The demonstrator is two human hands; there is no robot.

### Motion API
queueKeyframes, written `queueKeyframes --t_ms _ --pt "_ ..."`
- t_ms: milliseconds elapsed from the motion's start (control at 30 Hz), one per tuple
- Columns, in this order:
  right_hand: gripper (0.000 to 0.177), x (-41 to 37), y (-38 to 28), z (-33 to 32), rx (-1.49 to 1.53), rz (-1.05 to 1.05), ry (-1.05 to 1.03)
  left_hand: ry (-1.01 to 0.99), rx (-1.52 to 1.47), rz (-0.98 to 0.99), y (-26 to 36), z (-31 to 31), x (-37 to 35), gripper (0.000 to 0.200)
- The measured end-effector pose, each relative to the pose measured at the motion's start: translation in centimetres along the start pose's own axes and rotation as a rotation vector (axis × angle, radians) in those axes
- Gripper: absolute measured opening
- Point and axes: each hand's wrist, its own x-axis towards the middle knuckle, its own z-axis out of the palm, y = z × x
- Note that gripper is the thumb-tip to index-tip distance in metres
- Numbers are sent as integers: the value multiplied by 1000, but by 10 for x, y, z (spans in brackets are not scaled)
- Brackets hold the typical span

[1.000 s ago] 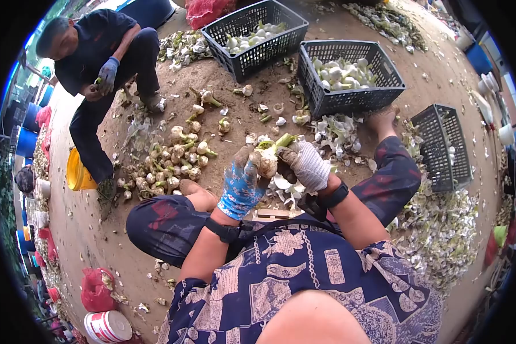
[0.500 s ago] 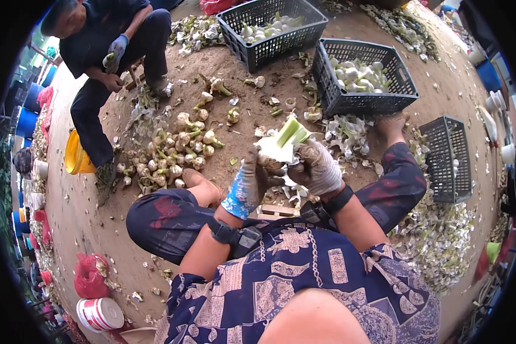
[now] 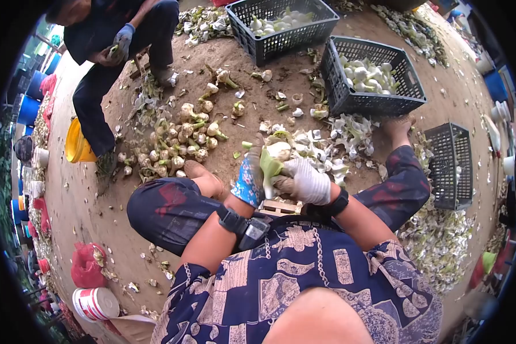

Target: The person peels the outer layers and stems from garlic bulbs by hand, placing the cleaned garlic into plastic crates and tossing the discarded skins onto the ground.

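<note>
A garlic bulb [image 3: 278, 151] with its pale green leaf sheath is held between my two hands, above the ground in front of me. My left hand [image 3: 257, 163], in a dirty glove with a blue floral cuff, closes around its left side. From the right, my right hand [image 3: 311, 180], in a dirty whitish glove, grips the bulb's lower right side and leaf; its fingertips are partly hidden. Peeled white and green skins [image 3: 315, 146] lie on the ground just beyond my hands. A pile of unpeeled garlic bulbs [image 3: 180, 137] is to the left.
Two black crates [image 3: 378, 102] at the back hold cleaned white garlic. Another dark crate [image 3: 450, 166] stands at the right, beside heaped skins [image 3: 441, 246]. A co-worker [image 3: 112, 34] sits at upper left, near a yellow bucket [image 3: 79, 143]. A white bucket [image 3: 97, 304] lies at lower left.
The garlic has turned over, from the leaf pointing up to the bulb on top with the leaf hanging down. My right hand has moved slightly down. The co-worker's hands have come together.
</note>
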Motion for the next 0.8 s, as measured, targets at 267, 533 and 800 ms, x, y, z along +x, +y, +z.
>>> queueKeyframes --t_ms 267,533,800 --pt "33 -42 31 -100 -310 493 312 146 -16 477 17 11 -2 31" --pt "38 25 10 -7 -474 396 239 175 270 827 -18 -4 12 31" --pt "23 41 48 14 -755 341 404 536 893 994 -10 -9 19 30"
